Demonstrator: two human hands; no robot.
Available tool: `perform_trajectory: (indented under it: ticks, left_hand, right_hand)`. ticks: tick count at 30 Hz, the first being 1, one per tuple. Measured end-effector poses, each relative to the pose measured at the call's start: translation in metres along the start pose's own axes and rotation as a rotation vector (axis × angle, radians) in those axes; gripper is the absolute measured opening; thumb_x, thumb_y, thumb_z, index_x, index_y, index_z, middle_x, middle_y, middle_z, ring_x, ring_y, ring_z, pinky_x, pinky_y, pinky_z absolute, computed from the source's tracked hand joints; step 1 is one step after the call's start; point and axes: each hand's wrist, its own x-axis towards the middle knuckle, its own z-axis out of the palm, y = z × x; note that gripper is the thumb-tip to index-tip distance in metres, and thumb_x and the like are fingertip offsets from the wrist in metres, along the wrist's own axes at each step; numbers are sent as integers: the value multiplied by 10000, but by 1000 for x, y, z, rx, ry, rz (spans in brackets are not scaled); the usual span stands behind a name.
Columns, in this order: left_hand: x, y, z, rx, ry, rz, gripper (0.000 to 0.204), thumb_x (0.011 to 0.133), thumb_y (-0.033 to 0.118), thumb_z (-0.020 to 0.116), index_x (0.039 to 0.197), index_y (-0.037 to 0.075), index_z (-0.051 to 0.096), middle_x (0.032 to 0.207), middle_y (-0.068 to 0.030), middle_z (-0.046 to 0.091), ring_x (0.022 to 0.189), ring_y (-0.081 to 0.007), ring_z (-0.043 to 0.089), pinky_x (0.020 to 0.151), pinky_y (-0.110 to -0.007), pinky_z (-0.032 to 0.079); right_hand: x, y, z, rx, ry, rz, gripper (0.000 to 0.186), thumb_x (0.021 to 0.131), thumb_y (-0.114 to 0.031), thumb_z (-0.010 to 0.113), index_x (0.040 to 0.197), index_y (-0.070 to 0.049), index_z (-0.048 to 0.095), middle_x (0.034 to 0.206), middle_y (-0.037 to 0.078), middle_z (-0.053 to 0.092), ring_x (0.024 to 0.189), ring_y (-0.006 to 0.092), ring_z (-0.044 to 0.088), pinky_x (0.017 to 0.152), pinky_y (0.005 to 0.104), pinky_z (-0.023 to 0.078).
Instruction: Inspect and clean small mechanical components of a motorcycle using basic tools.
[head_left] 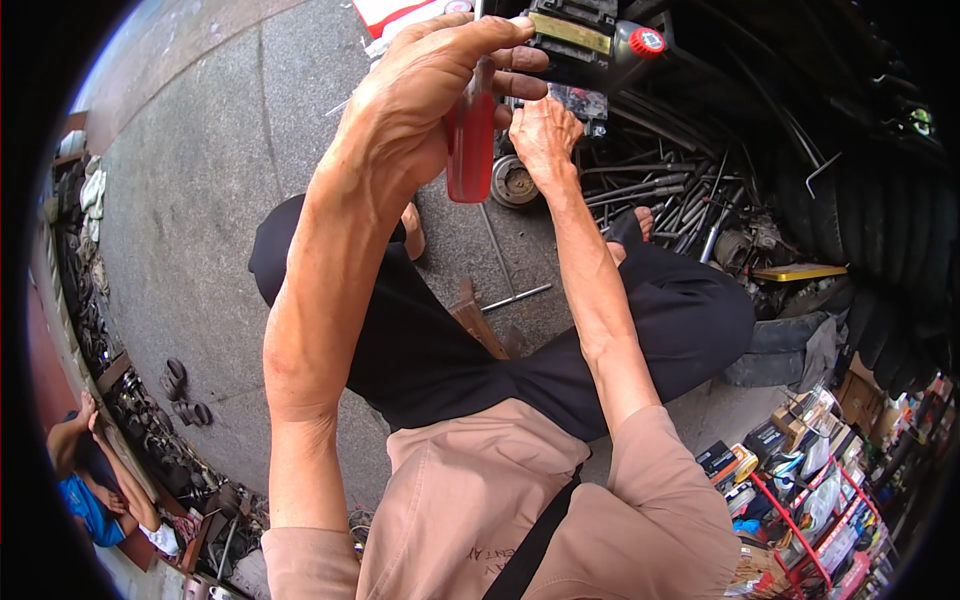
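My left hand [425,85] is raised at the top middle and closed around a screwdriver [470,150] with a see-through red handle. The handle's butt points down toward me and its shaft runs up out of the picture. Lower and to the right, my right hand [547,138] is curled, with its fingertips hidden. It is up against a small dark block with a shiny face [583,108]; what its fingers grip, if anything, does not show. Just beyond both hands is a dark machine part [570,38] with a yellowish strip and a red cap [647,42].
A round metal part [514,182] lies by my right wrist. Many metal rods and wrenches [690,195] are heaped to the right. Between my legs are a T-handle wrench [515,298] and a wooden piece [478,318]. Another person [105,490] sits at the far left.
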Motion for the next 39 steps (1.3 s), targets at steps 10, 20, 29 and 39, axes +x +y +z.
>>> perform_trajectory:
  ticks: [10,20,29,39]
  left_hand:
    - [-6,15,4,-47,51,-165,182,912,166,637,1038,69,548,871,-74,637,708,-130,617,551,-245,477]
    - [-5,14,6,-12,43,-136,200,911,175,640,1053,71,544,873,-68,636,718,-137,629,548,-246,478]
    - [-6,14,2,-66,65,-176,166,920,176,630,1011,60,555,876,-79,644,724,-142,625,550,-246,480]
    - [-4,13,5,-43,42,-161,174,922,168,618,1034,55,547,874,-83,648,734,-153,641,547,-245,488]
  right_hand:
    - [-4,1,3,-69,-51,24,271,873,-249,566,800,-1,648,832,206,675,771,357,680,706,511,508]
    - [0,6,10,-106,-77,-10,252,841,-215,585,972,-19,672,917,165,691,847,342,686,718,513,523]
    - [-2,-2,0,-69,-46,27,178,812,-95,575,871,54,654,799,191,675,789,332,689,718,482,520]
    - [0,3,13,-148,-76,-1,204,833,-187,574,846,-21,692,807,175,695,765,333,694,679,494,521]
